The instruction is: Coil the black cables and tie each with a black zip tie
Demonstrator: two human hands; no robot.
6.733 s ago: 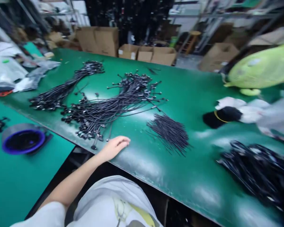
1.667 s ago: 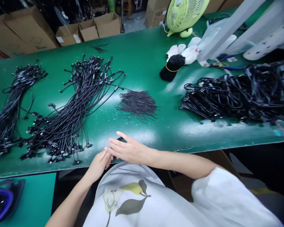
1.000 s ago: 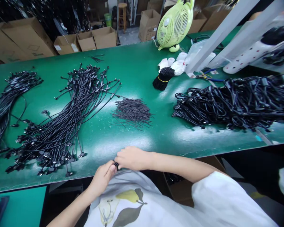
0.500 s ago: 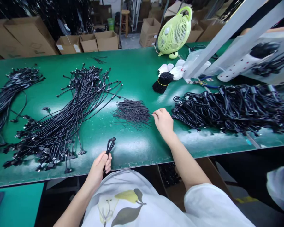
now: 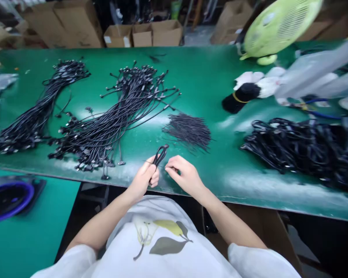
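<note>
My left hand (image 5: 145, 177) is closed around a folded black cable (image 5: 160, 154), whose looped end stands up above the fist. To its right, my right hand (image 5: 186, 175) pinches the end of a thin black twist tie (image 5: 161, 166), which runs across the cable to the left thumb. Just beyond both hands lies a loose pile of twist ties (image 5: 188, 130). A spread bunch of unfolded black cables (image 5: 116, 116) is on the left, with a second cable bunch (image 5: 43, 108) farther left. Folded cables (image 5: 298, 148) are heaped at the right.
The green table (image 5: 203, 81) carries a banded black bundle (image 5: 240, 97), white wrapping (image 5: 268, 87) and blue-handled pliers (image 5: 319, 108). A green fan (image 5: 278, 31) stands at the back right. Cardboard boxes (image 5: 165, 34) line the far side. A purple-rimmed round object (image 5: 10, 200) sits lower left.
My right hand has come from beside the tie pile to my left hand, bringing a twist tie against the folded cable. The camera view has swung to the left.
</note>
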